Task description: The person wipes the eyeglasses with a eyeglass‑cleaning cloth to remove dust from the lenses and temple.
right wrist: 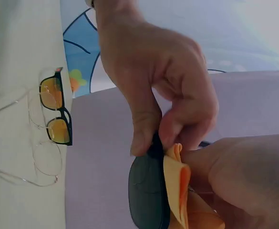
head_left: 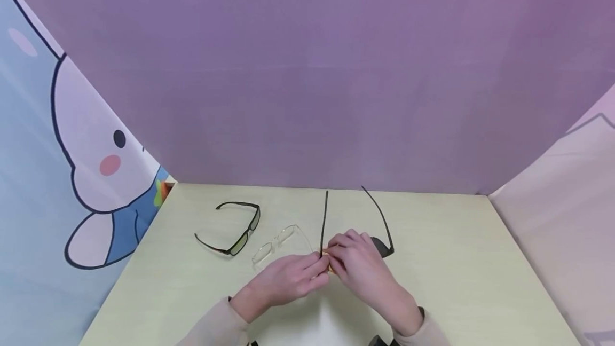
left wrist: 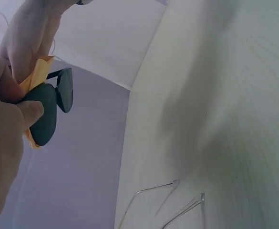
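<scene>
Both hands meet over the table at a pair of black sunglasses (head_left: 384, 248), whose temples stick out away from the person. My left hand (head_left: 295, 277) pinches one end of the frame; in the left wrist view its thumb lies on a dark lens (left wrist: 45, 119). An orange cloth (right wrist: 176, 186) is bunched against that lens in the right wrist view. My right hand (head_left: 357, 266) grips this cloth with curled fingers, and its fingertips are partly hidden behind the cloth and lens.
Left of the hands lie thin clear-lensed glasses (head_left: 271, 244) with their temples unfolded. Farther left are black-framed glasses (head_left: 250, 228) with yellowish lenses, also unfolded. A purple curtain (head_left: 307, 79) closes off the table's (head_left: 456, 271) back edge, with printed cloth at both sides.
</scene>
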